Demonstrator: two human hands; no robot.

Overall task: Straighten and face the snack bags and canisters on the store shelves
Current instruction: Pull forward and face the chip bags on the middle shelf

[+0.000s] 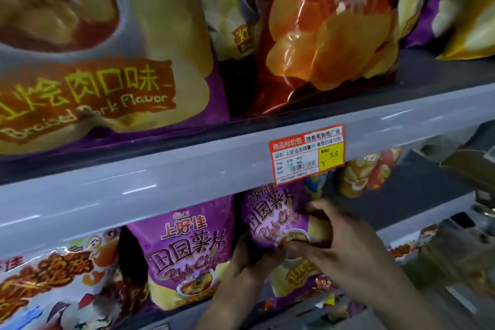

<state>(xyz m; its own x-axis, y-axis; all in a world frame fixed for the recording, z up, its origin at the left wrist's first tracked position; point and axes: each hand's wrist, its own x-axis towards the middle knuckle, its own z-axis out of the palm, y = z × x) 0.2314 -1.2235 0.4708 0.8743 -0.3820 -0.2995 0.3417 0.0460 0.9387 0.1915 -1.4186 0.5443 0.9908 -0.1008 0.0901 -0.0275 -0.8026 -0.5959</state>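
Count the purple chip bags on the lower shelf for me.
2. One upright purple bag stands left of the hands; the tilted purple bag is gripped by the left hand and right hand. More may hide behind them.

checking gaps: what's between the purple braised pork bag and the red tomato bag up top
Head view: another purple plastic chip bag, set further back, in that gap.

I see a purple potato-chip bag (270, 217) tilted on the lower shelf (417, 187), front toward me. A matching purple bag (187, 249) stands upright just left. A red tomato bag (321, 43) leans above.
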